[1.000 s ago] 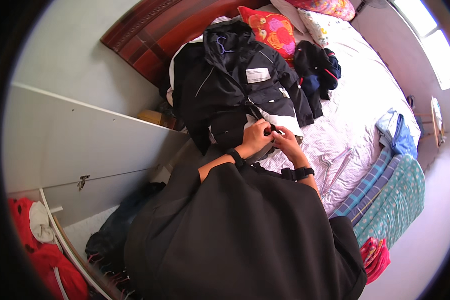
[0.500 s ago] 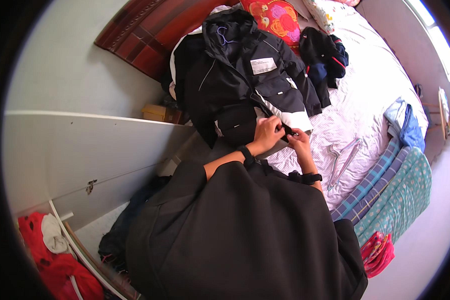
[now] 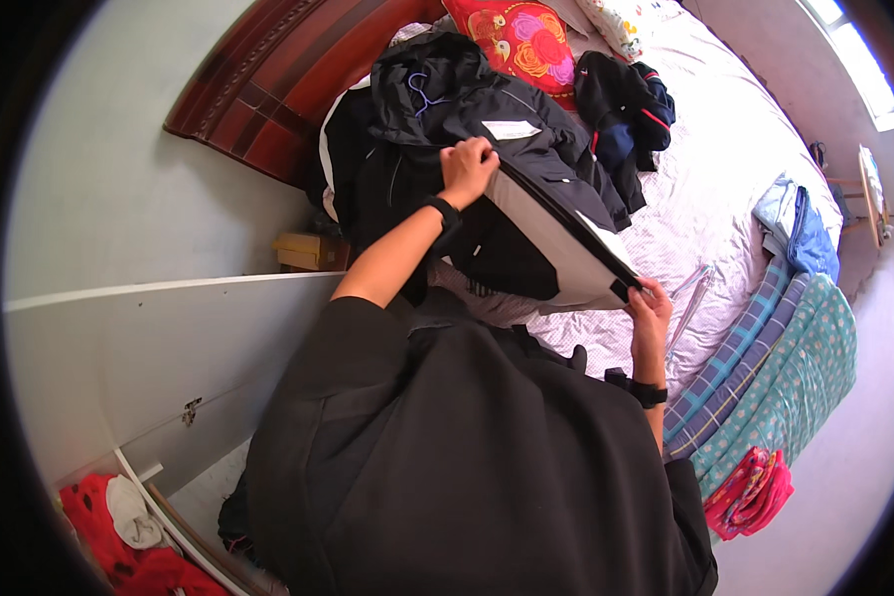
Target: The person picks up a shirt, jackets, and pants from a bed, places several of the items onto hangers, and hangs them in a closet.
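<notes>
A black and grey hooded jacket (image 3: 526, 214) lies spread on the bed, a purple hanger hook (image 3: 422, 91) showing in its hood. My left hand (image 3: 470, 171) is closed on the jacket's front zip edge, about halfway up. Down at the hem, my right hand (image 3: 649, 303) pinches the lower end of that same edge. Between the two hands the zip edge runs taut on a slant, lifted so that the pale grey panel faces me. What lies under the jacket is mostly hidden.
Right of the jacket is a dark garment with red trim (image 3: 621, 104). A hanger (image 3: 690, 308) lies on the pink-white bedsheet (image 3: 710, 169). Folded bedding (image 3: 785, 368) and blue clothes (image 3: 810, 233) line the right edge. A white board (image 3: 169, 338) stands to my left, near a wooden headboard (image 3: 268, 84).
My hands, close together at the hem before, are now apart. The left has moved up along the zip edge, the right outward to the right. The front edge is now stretched and raised.
</notes>
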`<action>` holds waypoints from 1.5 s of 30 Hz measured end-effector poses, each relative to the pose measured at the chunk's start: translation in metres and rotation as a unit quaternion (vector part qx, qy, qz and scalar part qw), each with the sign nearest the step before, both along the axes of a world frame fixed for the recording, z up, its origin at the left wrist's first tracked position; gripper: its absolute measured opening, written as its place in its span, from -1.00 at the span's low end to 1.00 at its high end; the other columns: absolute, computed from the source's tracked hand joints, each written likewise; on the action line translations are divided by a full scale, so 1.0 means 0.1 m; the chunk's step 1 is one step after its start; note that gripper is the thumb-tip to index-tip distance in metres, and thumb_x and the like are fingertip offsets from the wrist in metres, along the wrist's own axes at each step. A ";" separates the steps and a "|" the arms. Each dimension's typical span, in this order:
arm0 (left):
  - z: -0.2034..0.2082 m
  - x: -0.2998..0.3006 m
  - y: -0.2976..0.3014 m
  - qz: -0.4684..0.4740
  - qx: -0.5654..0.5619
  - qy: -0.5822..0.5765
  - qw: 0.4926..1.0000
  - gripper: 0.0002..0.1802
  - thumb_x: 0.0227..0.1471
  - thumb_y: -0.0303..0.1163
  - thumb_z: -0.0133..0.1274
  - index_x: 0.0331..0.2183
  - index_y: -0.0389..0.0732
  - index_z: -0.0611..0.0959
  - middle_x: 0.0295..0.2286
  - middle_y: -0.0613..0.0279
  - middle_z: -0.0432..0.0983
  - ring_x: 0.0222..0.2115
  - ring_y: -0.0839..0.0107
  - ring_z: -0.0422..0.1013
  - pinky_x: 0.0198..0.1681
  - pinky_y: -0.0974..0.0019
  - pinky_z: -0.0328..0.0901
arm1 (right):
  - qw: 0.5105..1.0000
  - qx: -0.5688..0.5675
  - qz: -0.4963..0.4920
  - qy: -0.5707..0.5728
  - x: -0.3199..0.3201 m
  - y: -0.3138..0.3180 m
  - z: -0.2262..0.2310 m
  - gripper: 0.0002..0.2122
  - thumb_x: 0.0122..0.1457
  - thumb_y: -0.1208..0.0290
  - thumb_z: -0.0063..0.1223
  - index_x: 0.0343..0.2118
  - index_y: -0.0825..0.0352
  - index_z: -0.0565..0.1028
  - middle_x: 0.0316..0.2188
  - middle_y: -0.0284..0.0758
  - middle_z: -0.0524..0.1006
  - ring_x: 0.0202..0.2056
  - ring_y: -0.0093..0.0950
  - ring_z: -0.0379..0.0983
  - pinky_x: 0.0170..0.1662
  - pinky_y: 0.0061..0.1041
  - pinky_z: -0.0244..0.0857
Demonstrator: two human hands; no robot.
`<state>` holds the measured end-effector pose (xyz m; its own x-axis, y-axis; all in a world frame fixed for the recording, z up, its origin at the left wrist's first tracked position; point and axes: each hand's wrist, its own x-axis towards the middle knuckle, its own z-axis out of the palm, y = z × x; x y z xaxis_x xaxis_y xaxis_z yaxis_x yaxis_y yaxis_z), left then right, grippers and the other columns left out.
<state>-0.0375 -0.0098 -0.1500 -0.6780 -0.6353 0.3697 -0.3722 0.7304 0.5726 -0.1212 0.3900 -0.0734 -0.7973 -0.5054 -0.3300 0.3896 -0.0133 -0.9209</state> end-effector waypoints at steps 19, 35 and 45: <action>-0.06 -0.15 -2.42 0.241 0.001 -0.134 0.961 -0.84 0.00 -0.17 0.08 -0.38 0.01 0.61 -0.37 0.33 0.59 -0.25 0.25 0.45 -0.20 0.08 0.17 | 0.953 0.058 -0.289 -0.074 0.60 1.03 -0.43 -0.82 0.13 0.58 0.05 -0.18 0.32 0.46 -0.39 -0.39 0.53 -0.35 -0.54 0.49 -0.26 -0.58 0.39; -0.85 0.00 -2.30 -0.124 -0.006 -0.172 0.977 -0.67 -0.14 -0.12 0.25 -0.29 -0.05 0.68 -0.17 0.22 0.52 -0.06 0.14 0.37 0.03 0.12 0.24 | 0.957 0.095 -0.192 -0.196 0.51 0.53 -0.20 -0.86 0.10 0.52 0.18 -0.35 0.22 0.42 -0.49 -0.46 0.48 -0.50 -0.66 0.43 -0.44 -0.63 0.35; -0.52 -0.35 -0.64 -0.463 0.014 -0.045 0.885 -0.10 -0.31 -0.30 0.28 0.14 -0.17 0.34 0.10 0.04 0.29 0.12 0.11 0.23 0.18 0.13 0.12 | 0.971 0.083 -0.199 -0.108 0.53 0.46 -0.27 -0.69 0.07 0.67 0.14 -0.50 0.15 0.22 -0.52 -0.55 0.33 -0.47 -0.68 0.34 -0.39 -0.65 0.29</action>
<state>-0.0725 -0.0737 -0.2024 -0.9389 0.2002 0.2800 0.3332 0.7326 0.5935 -0.0679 0.4358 -0.1005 -0.8214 -0.0976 -0.5619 0.5685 -0.0611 -0.8204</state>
